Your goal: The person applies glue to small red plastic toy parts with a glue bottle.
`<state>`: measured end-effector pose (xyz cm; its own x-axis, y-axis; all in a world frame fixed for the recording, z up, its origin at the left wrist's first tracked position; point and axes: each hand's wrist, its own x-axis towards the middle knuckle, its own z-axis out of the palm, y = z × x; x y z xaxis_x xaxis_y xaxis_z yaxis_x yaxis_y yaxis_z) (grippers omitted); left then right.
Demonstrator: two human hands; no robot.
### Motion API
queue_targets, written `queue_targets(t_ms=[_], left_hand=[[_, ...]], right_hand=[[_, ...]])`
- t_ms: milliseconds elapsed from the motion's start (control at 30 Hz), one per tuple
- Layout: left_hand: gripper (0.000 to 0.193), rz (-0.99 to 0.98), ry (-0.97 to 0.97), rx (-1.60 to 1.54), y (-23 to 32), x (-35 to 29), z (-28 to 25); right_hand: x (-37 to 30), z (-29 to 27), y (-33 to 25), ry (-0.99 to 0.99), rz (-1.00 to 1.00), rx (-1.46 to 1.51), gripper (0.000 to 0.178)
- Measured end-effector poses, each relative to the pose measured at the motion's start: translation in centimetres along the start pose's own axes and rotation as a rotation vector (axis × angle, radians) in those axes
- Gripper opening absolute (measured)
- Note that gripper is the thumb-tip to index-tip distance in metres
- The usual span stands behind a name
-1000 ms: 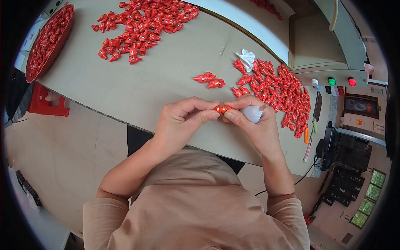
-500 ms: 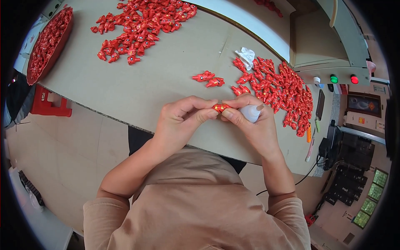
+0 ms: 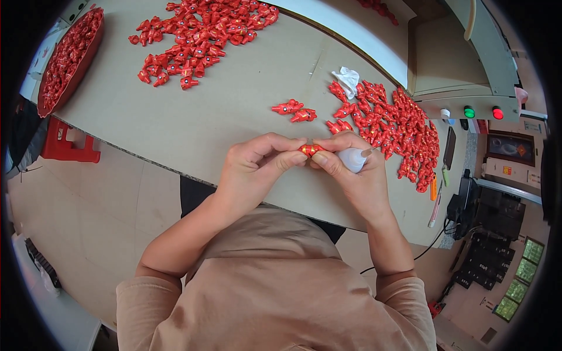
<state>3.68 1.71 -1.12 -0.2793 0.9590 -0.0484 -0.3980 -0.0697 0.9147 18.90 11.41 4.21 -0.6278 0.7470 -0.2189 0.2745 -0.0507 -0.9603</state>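
Between my two hands, above the table's near edge, is a small red figurine [image 3: 311, 150] with gold marks. My left hand [image 3: 256, 162] pinches its left end with thumb and forefinger. The thumb and forefinger of my right hand [image 3: 355, 169] press on its right end. A white squeeze bottle [image 3: 353, 159] with a brownish tip is also tucked in my right hand, tip pointing up and right. Just beyond my hands, two red figurines [image 3: 295, 110] lie side by side. Fingertips hide the ends of the held piece.
A heap of red figurines [image 3: 404, 131] lies right, beside crumpled white tissue [image 3: 347, 82]. Another pile of red pieces [image 3: 202, 38] is at the far left. A full red basin [image 3: 98, 35] stands at the table's left end, near a red stool [image 3: 73, 149]. An orange tool [image 3: 433, 190] lies right.
Almost nothing differs. My hands keep their pinch on the figurine in the same place, and the whole view has shifted very slightly.
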Motion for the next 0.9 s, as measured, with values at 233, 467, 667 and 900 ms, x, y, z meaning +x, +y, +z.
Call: queue_targets(t_ms=[233, 467, 667, 900], left_hand=[[0.016, 0.020, 0.004, 0.028, -0.12, 0.01, -0.01], [0.016, 0.019, 0.008, 0.028, -0.24, 0.07, -0.03], [0.016, 0.034, 0.004, 0.008, -0.06, 0.09, 0.07], [0.020, 0.027, -0.016, 0.044, -0.06, -0.25, 0.32]], right_hand=[[0.03, 0.04, 0.11, 0.008, 0.008, -0.007, 0.013], [0.15, 0.00, 0.23, 0.003, 0.012, -0.004, 0.013], [0.10, -0.06, 0.27, 0.014, 0.021, 0.003, 0.011], [-0.46, -0.11, -0.14, -0.015, 0.115, 0.205, 0.018]])
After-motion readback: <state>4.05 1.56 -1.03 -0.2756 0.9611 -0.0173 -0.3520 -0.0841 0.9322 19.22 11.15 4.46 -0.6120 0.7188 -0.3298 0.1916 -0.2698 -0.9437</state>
